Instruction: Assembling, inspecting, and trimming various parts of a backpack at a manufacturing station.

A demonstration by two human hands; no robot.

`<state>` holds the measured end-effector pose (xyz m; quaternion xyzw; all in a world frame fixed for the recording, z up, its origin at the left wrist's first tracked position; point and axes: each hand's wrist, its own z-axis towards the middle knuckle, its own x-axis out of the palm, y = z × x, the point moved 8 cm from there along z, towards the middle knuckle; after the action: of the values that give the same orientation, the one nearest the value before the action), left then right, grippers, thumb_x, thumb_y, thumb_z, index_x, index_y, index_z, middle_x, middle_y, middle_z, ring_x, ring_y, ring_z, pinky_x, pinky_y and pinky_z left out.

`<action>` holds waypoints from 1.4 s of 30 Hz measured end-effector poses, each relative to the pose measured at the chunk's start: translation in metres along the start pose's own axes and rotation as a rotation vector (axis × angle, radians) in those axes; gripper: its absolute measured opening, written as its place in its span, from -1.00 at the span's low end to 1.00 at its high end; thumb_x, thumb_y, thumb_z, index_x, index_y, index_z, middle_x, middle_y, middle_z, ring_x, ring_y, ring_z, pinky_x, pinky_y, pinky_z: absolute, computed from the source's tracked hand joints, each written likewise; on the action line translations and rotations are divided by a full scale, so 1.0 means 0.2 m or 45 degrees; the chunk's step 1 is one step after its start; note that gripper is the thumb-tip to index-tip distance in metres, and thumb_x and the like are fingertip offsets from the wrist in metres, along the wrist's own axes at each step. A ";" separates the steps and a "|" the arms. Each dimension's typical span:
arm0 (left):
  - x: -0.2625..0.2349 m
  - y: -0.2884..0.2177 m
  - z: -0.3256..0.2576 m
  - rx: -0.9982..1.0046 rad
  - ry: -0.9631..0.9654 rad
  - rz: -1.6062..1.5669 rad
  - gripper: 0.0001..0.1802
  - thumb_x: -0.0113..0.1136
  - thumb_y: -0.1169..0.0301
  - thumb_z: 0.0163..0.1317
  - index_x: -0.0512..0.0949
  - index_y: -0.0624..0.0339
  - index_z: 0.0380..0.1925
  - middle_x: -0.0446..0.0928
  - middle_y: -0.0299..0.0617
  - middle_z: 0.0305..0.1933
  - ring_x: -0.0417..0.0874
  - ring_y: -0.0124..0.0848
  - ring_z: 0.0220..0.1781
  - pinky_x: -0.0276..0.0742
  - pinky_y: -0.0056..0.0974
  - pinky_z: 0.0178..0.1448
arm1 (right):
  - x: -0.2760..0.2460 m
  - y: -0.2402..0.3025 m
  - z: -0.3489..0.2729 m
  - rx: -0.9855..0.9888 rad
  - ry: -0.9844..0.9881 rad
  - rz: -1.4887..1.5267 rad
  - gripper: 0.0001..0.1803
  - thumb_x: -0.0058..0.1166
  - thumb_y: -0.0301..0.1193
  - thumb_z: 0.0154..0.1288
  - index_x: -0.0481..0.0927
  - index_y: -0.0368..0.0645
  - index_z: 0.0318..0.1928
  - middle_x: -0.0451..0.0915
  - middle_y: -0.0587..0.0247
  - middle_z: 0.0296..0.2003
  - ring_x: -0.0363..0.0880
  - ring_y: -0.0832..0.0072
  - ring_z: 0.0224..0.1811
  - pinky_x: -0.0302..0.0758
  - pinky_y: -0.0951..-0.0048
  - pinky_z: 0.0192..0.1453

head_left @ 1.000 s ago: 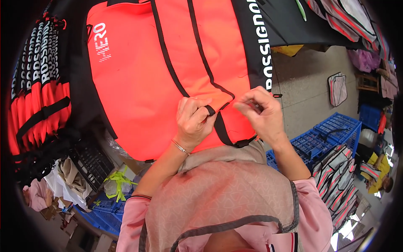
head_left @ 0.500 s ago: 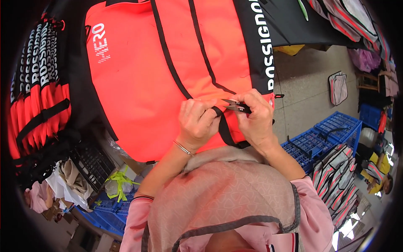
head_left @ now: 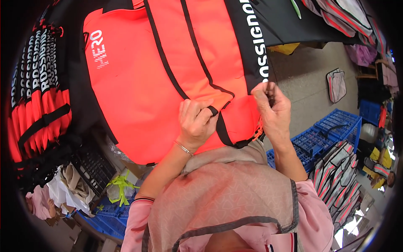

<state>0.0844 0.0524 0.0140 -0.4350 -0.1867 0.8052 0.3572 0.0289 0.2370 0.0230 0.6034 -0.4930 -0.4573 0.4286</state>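
A large neon-orange and black bag (head_left: 126, 113) lies spread in front of me, with black straps running down its panel. My left hand (head_left: 196, 124) is closed at its lower middle, pinching a black webbing strap (head_left: 213, 111) between thumb and fingers. Close to the bag's right edge, my right hand (head_left: 273, 107) is raised with its fingers curled. Dark thread snips (head_left: 271, 100) show only partly inside that hand, mostly covered by the fingers and a little blurred. An orange cord (head_left: 259, 128) hangs at the bag's edge beside the right wrist.
Similar orange and black bags (head_left: 40, 113) are stacked at the left. Blue plastic crates (head_left: 310, 143) stand on the right, near a pile of grey-and-pink pieces (head_left: 338, 180). One grey piece (head_left: 336, 85) lies on the floor. Another person (head_left: 380, 157) is at the far right.
My right hand has moved right and slightly up, carrying the snips away from the strap. My left hand keeps its pinch. The bag has shifted slightly left.
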 end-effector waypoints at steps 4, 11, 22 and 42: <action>0.01 -0.02 0.01 0.026 -0.008 0.013 -0.69 0.46 0.63 -0.30 0.51 0.15 -0.55 0.59 -0.25 -0.29 0.51 -0.28 -0.37 0.34 -0.22 -0.32 | 0.07 0.02 -0.05 -0.316 0.034 -0.529 -0.90 0.27 -0.54 0.25 0.60 -0.29 -0.29 0.53 0.33 -0.43 0.46 0.59 -0.50 0.39 0.57 -0.42; 0.00 -0.03 0.00 0.069 0.001 0.047 -0.68 0.49 0.64 -0.34 0.55 0.18 -0.54 0.60 -0.20 -0.27 0.51 -0.26 -0.36 0.40 -0.22 -0.31 | 0.15 0.02 -0.07 -0.362 0.089 -0.662 -0.69 0.23 -0.72 0.02 0.65 -0.29 -0.15 0.60 0.12 -0.30 0.68 0.26 -0.32 0.60 0.36 -0.25; 0.01 -0.01 0.00 0.025 0.028 -0.002 -0.73 0.41 0.62 -0.29 0.49 0.18 -0.58 0.60 -0.23 -0.28 0.50 -0.27 -0.37 0.34 -0.21 -0.30 | 0.25 0.03 -0.09 -0.690 0.090 -1.087 -0.68 0.29 -0.59 -0.02 0.48 -0.17 -0.23 0.42 0.18 -0.35 0.55 0.22 -0.51 0.47 0.27 -0.47; -0.02 0.05 -0.01 -0.188 -0.079 -0.154 -0.68 0.58 0.61 -0.23 0.69 0.18 -0.40 0.62 -0.23 -0.25 0.54 -0.36 -0.33 0.46 -0.30 -0.32 | -0.02 -0.06 -0.10 0.026 0.023 -0.321 -0.80 0.23 -0.44 0.33 0.57 -0.28 -0.13 0.65 0.20 -0.35 0.60 0.57 -0.30 0.53 0.51 -0.18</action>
<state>0.0832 0.0418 0.0091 -0.4230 -0.2825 0.7792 0.3663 0.0507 0.2433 0.0170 0.6691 -0.4140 -0.4971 0.3658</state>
